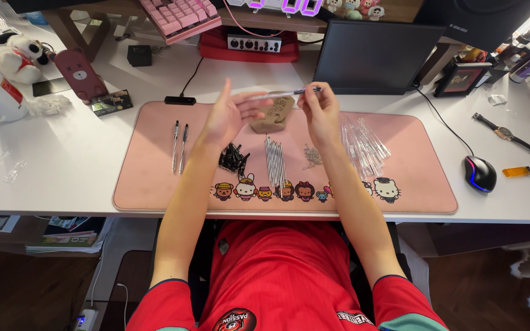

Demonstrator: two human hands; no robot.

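Single head-worn view, looking steeply down from above, close over the pink desk mat, facing the monitor

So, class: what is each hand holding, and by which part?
The right hand pinches a pen near its dark tip end. The left hand is open beside the barrel, gripping nothing.

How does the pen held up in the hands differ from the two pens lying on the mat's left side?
The held pen is raised and roughly horizontal, gripped by the right hand with the left hand at its other end. The two finished pens lie flat, pointing away, untouched. All look slim and clear-bodied.
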